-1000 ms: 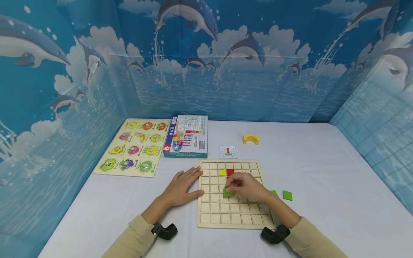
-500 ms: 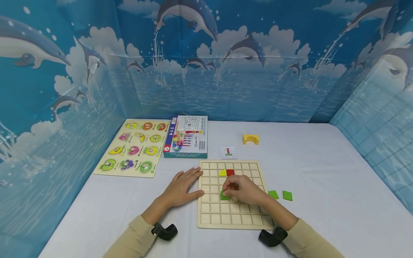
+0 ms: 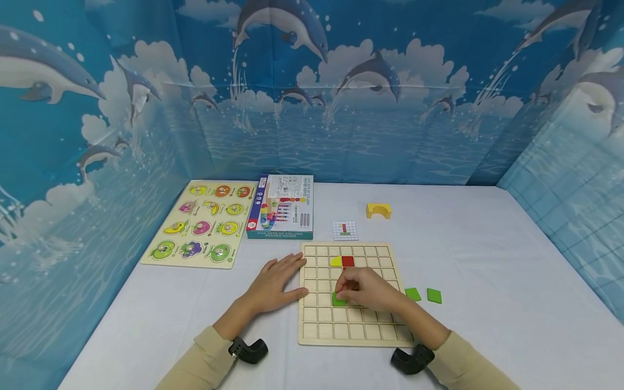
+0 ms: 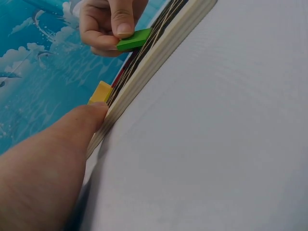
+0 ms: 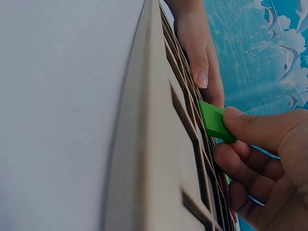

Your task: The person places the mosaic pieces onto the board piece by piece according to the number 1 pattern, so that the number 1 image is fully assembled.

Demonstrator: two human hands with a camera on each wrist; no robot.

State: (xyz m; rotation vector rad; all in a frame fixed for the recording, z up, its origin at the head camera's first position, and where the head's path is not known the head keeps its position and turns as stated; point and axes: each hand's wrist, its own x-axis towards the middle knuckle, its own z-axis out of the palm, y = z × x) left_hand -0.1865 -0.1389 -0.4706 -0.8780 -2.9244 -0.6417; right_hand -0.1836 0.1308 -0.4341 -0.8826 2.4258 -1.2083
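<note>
A square green tile (image 3: 338,300) is pinched between thumb and fingers of my right hand (image 3: 366,290), low over the middle of the wooden grid board (image 3: 322,330). In the right wrist view the green tile (image 5: 214,121) is tilted, one edge down at the grid slots. My left hand (image 3: 277,284) lies with straight, spread fingers, its fingertips and thumb at the board's left edge. A yellow rounded tile (image 3: 336,261) and a red square tile (image 3: 348,261) sit side by side in the board's second row, partly behind my right hand.
Two green tiles (image 3: 434,295) lie right of the board, one partly by my forearm. Behind it are a small pattern card (image 3: 345,231) and a yellow arch block (image 3: 378,210). A boxed toy (image 3: 281,208) and a fruit puzzle board (image 3: 197,225) stand back left.
My right hand has moved slightly left and toward me with the green tile, uncovering another green tile beside the board. My left hand has stayed put.
</note>
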